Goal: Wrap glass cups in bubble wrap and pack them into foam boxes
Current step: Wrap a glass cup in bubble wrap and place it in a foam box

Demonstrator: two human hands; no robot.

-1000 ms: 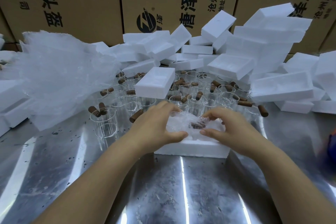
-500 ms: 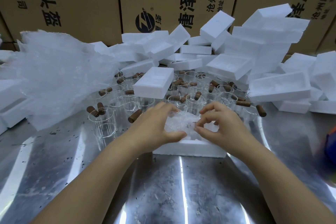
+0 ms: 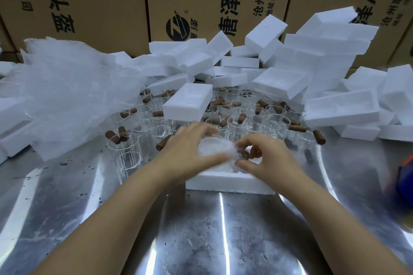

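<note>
A bubble-wrapped cup sits in an open white foam box at the middle of the metal table. My left hand cups the bundle from the left, thumb along its near side. My right hand pinches the wrap at the bundle's right end, where a brown handle shows. Behind stand several bare glass cups with brown wooden handles. A loose heap of bubble wrap lies at the left.
Several white foam boxes and lids are piled at the back and right; one lid rests on top of the cups. Cardboard cartons wall the back. An orange and blue object is at the right edge.
My right hand has curled inward from flat on the bundle to pinching the wrap at its right end. My left hand stayed cupped on the left side.
</note>
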